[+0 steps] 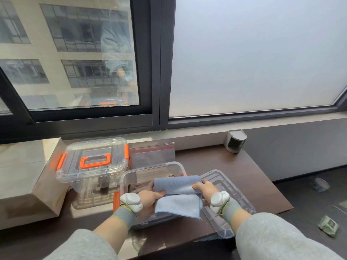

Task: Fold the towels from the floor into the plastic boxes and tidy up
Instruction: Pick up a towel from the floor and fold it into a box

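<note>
Both forearms, in grey sleeves, reach forward over the dark wooden shelf (225, 162) to the open clear plastic box (152, 166). The folded blue towel (178, 196) is held between the hands above the box, its lower edge hanging past the near rim. The left hand (150, 200) grips the towel's left edge with curled fingers. The right hand (203, 189) clasps the right edge, fingers bent over the fold. A brown towel (139, 186) lies inside the box.

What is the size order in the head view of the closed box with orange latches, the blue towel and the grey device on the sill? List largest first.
1. closed box with orange latches
2. blue towel, folded and nearer the camera, so less sure
3. grey device, farther off, smallest as seen
</note>
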